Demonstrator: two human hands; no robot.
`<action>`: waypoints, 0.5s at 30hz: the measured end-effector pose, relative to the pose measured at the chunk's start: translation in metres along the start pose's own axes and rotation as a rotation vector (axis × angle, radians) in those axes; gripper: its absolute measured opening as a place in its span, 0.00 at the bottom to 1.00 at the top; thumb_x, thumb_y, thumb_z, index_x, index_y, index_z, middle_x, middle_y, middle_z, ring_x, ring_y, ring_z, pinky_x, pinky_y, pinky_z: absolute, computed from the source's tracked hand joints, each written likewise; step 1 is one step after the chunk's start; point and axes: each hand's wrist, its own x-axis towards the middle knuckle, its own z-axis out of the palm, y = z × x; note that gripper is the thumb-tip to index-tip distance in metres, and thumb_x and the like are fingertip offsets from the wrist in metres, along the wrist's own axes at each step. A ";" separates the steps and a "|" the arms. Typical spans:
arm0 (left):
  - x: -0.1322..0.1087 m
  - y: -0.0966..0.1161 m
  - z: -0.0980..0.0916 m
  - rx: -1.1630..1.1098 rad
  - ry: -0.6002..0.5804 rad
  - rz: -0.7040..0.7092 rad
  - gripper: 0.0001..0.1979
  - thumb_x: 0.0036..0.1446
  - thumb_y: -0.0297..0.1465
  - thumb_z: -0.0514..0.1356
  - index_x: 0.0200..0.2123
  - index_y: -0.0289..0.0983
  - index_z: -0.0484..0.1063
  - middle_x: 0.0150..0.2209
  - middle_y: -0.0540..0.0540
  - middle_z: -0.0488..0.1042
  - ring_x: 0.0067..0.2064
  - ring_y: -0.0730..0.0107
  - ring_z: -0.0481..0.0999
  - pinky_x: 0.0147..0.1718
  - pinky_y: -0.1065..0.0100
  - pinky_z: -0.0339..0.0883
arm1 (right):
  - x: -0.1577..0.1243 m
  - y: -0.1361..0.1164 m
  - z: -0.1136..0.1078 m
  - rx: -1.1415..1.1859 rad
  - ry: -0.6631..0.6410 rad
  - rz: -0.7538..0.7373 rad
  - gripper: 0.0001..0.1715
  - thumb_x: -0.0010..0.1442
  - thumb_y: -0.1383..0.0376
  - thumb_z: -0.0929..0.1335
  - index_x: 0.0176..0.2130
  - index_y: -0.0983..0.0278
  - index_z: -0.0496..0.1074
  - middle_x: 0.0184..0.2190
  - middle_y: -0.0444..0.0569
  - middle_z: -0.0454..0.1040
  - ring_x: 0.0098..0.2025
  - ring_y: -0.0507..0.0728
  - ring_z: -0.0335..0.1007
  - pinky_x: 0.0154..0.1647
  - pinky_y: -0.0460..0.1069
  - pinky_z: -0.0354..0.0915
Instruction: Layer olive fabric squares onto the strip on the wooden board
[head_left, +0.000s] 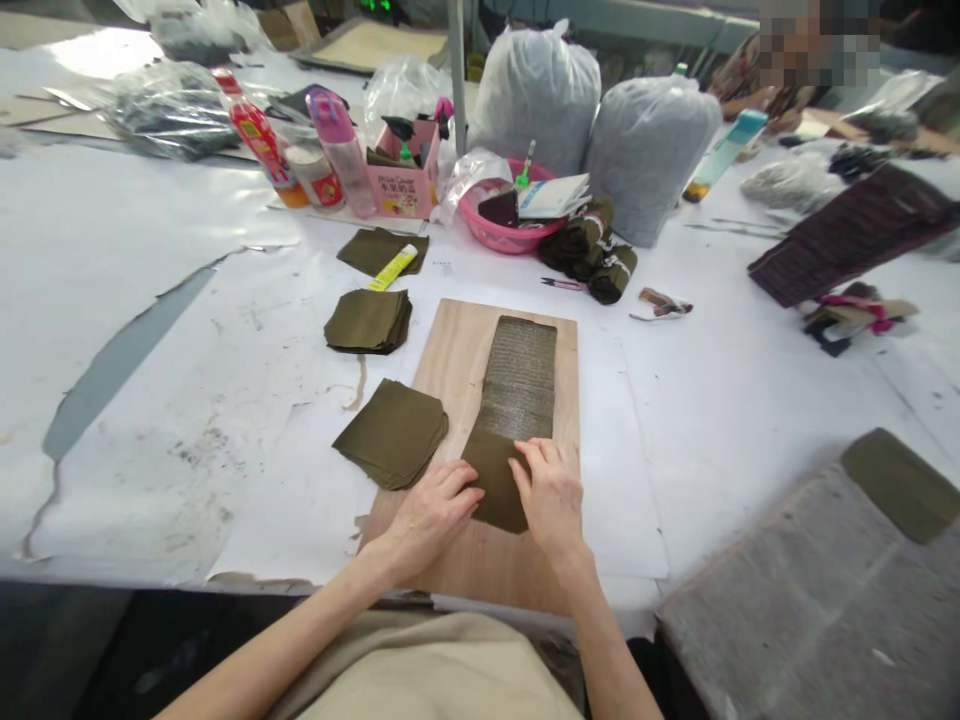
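An olive-green fabric piece (496,485) lies on a wooden board (510,575), overlapping the near end of a strip of similar pieces with a shiny, ribbed surface (521,375). My left hand (436,512) is at the piece's left edge, fingers bent and closed on it. At its upper right edge, my right hand (551,490) pinches the fabric between thumb and fingers. A stack of olive fabric pieces (394,432) rests just left, partly over the board. Farther back are a second stack (367,320) and a third (381,250) with a yellow tube (394,268) across it.
Behind the board stand a pink basket (499,235), rolled olive bundles (613,275), pink-handled snips (562,284), bottles (341,150) and stuffed white bags (536,95). At right, a grey padded surface (795,590) carries another olive piece (900,482). A person is at the far right.
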 end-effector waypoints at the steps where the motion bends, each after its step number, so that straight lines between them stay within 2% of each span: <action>1: -0.002 0.001 0.001 0.008 0.010 -0.005 0.08 0.62 0.24 0.56 0.41 0.35 0.75 0.45 0.41 0.73 0.51 0.60 0.72 0.50 0.57 0.73 | 0.003 -0.004 0.001 -0.016 -0.020 -0.019 0.11 0.65 0.67 0.65 0.47 0.63 0.72 0.43 0.52 0.73 0.46 0.60 0.67 0.46 0.54 0.66; 5: -0.011 0.001 -0.001 -0.007 0.020 -0.043 0.07 0.61 0.26 0.59 0.43 0.35 0.74 0.45 0.41 0.73 0.52 0.59 0.72 0.51 0.56 0.73 | 0.001 -0.017 0.000 -0.042 -0.102 -0.112 0.10 0.64 0.66 0.67 0.46 0.61 0.73 0.42 0.51 0.74 0.44 0.60 0.67 0.43 0.55 0.65; 10: -0.021 0.001 -0.006 -0.048 0.079 -0.089 0.09 0.63 0.23 0.55 0.43 0.34 0.73 0.43 0.42 0.73 0.49 0.62 0.73 0.48 0.60 0.74 | -0.031 -0.022 0.004 0.022 -0.171 -0.178 0.13 0.61 0.66 0.69 0.47 0.60 0.72 0.44 0.51 0.74 0.47 0.60 0.67 0.46 0.56 0.66; 12: -0.024 0.001 -0.008 -0.074 0.095 -0.111 0.10 0.63 0.22 0.53 0.43 0.35 0.73 0.43 0.42 0.73 0.48 0.63 0.73 0.47 0.62 0.74 | -0.044 -0.020 0.012 0.048 -0.137 -0.199 0.14 0.60 0.67 0.70 0.47 0.60 0.73 0.46 0.51 0.74 0.49 0.60 0.67 0.49 0.56 0.65; 15: -0.027 0.000 -0.011 -0.101 0.103 -0.120 0.11 0.63 0.21 0.53 0.43 0.34 0.73 0.43 0.42 0.73 0.47 0.64 0.74 0.46 0.63 0.74 | -0.056 -0.017 0.024 0.065 -0.048 -0.211 0.10 0.62 0.70 0.68 0.44 0.60 0.75 0.45 0.50 0.74 0.50 0.59 0.67 0.52 0.55 0.65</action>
